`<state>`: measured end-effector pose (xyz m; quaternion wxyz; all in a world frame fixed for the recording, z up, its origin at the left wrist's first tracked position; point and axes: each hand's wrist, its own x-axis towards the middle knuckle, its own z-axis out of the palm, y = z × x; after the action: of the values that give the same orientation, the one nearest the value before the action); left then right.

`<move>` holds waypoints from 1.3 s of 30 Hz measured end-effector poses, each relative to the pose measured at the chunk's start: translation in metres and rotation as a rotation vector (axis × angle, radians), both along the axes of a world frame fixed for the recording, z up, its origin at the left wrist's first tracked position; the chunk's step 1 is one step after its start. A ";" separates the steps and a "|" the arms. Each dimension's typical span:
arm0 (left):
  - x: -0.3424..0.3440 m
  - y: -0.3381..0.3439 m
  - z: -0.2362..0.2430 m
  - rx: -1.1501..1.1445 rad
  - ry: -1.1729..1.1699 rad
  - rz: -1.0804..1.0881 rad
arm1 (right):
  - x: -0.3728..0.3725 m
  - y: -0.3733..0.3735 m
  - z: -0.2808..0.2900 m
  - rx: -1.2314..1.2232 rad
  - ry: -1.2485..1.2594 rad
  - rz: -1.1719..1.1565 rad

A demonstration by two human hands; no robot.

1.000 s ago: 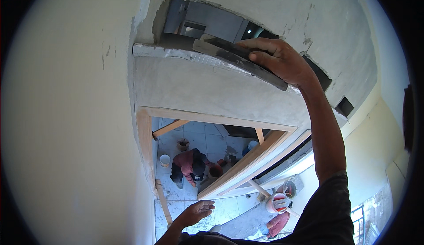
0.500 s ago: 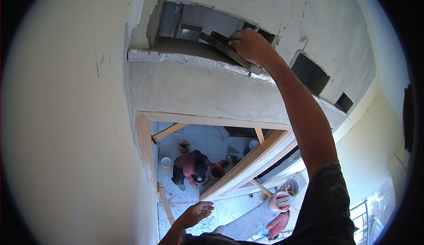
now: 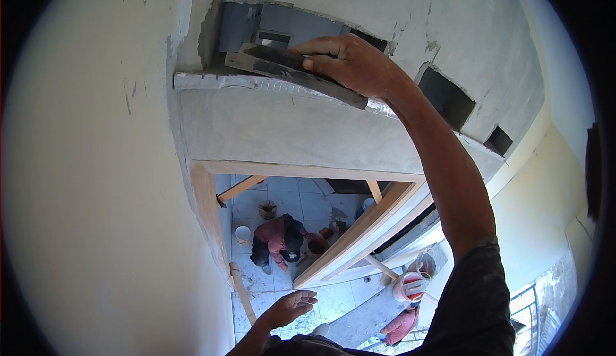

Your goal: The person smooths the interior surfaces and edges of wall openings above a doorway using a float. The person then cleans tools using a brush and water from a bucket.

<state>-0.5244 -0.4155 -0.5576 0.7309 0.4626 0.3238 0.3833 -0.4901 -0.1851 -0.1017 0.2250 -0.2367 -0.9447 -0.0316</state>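
My right hand (image 3: 354, 64) is raised at the upper middle and closed around a plastering trowel (image 3: 292, 77). The trowel's long grey blade slants down to the right along the ledge (image 3: 212, 81) below a rectangular opening (image 3: 240, 25) in the grey plastered wall. Whether the blade touches the ledge is hard to make out. My fingers partly cover its handle. Low in the middle, my left hand (image 3: 292, 308) is held out empty, fingers extended and slightly curled, over the tiled floor far below.
Below the ledge is a wooden door frame (image 3: 308, 169) with a diagonal brace (image 3: 242, 188). A person in a red top (image 3: 273, 234) crouches on the floor beyond, near a white bucket (image 3: 242, 235). Another bucket (image 3: 407, 287) stands lower right. A cream wall (image 3: 96, 163) rises on the left.
My right hand and the trowel have moved left along the ledge, and the blade lies at a flatter slant. The view has shifted slightly; my left hand stays nearly where it was.
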 end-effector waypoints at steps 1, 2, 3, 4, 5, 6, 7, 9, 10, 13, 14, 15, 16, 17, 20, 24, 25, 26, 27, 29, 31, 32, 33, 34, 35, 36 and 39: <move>0.002 0.001 0.000 0.007 -0.003 -0.016 | 0.008 -0.011 0.002 -0.032 0.012 0.046; 0.002 0.003 -0.001 0.011 -0.002 -0.026 | 0.016 -0.019 0.000 -0.066 0.029 0.099; 0.000 0.003 0.000 0.012 0.003 -0.027 | 0.026 -0.027 -0.005 -0.121 0.032 0.160; -0.002 0.002 0.003 -0.005 0.025 -0.023 | 0.039 -0.037 -0.012 -0.171 0.035 0.222; -0.005 0.000 0.003 -0.024 0.049 -0.013 | 0.050 -0.048 -0.025 -0.181 0.050 0.260; -0.008 0.000 -0.004 -0.024 0.038 0.000 | 0.063 -0.055 -0.041 -0.219 0.085 0.287; -0.010 0.000 -0.006 -0.020 0.045 0.000 | 0.079 -0.066 -0.055 -0.314 0.090 0.277; -0.011 0.006 -0.010 -0.066 0.056 0.017 | 0.117 -0.081 -0.079 -0.634 0.043 0.139; -0.014 0.008 -0.014 -0.065 0.072 0.017 | 0.138 -0.079 -0.106 -0.674 0.089 0.114; -0.016 0.017 -0.018 -0.101 0.182 -0.008 | 0.203 -0.088 -0.174 -0.901 0.217 -0.090; -0.018 0.021 -0.015 -0.134 0.179 0.020 | 0.222 -0.094 -0.204 -0.967 0.282 -0.200; -0.024 0.024 -0.015 -0.175 0.187 0.059 | 0.237 -0.099 -0.238 -0.954 0.361 -0.198; -0.025 0.029 -0.017 -0.178 0.204 0.063 | 0.261 -0.108 -0.272 -1.041 0.401 -0.300; -0.027 0.037 -0.017 -0.172 0.229 0.025 | 0.272 -0.123 -0.296 -0.993 0.419 -0.394; -0.014 0.059 -0.021 -0.198 0.192 0.010 | 0.321 -0.183 -0.370 -1.132 0.731 -0.598; 0.024 0.088 -0.002 -0.062 0.273 -0.134 | 0.360 -0.247 -0.417 -1.252 1.042 -0.746; 0.033 0.094 0.004 0.003 0.310 -0.160 | 0.365 -0.254 -0.423 -1.341 1.191 -0.797; 0.043 0.100 0.010 0.069 0.345 -0.184 | 0.371 -0.258 -0.429 -1.430 1.340 -0.842; 0.054 0.107 0.018 0.071 0.353 -0.195 | 0.378 -0.260 -0.437 -1.427 1.355 -0.843; 0.081 0.120 0.055 0.372 0.637 -0.179 | 0.397 -0.259 -0.450 -1.450 1.460 -0.807; 0.109 0.139 0.084 0.648 0.614 -0.058 | 0.409 -0.249 -0.452 -1.459 1.484 -0.785; 0.122 0.150 0.100 0.929 0.580 0.058 | 0.415 -0.243 -0.453 -1.457 1.513 -0.768; 0.136 0.162 0.119 1.042 0.574 0.110 | 0.424 -0.238 -0.456 -1.468 1.501 -0.759; 0.150 0.174 0.138 1.155 0.570 0.163 | 0.433 -0.234 -0.460 -1.462 1.476 -0.756; 0.163 0.183 0.159 1.247 0.606 0.208 | 0.441 -0.228 -0.463 -1.456 1.452 -0.751; 0.175 0.193 0.181 1.339 0.645 0.254 | 0.448 -0.223 -0.460 -1.462 1.481 -0.729; 0.210 0.222 0.246 1.597 0.720 0.324 | 0.482 -0.219 -0.475 -1.444 1.499 -0.786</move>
<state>-0.3139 -0.1937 -0.3116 -0.0190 0.8751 0.2315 0.4246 -0.0081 -0.4037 -0.5767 0.5226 -0.5542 -0.2255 0.6074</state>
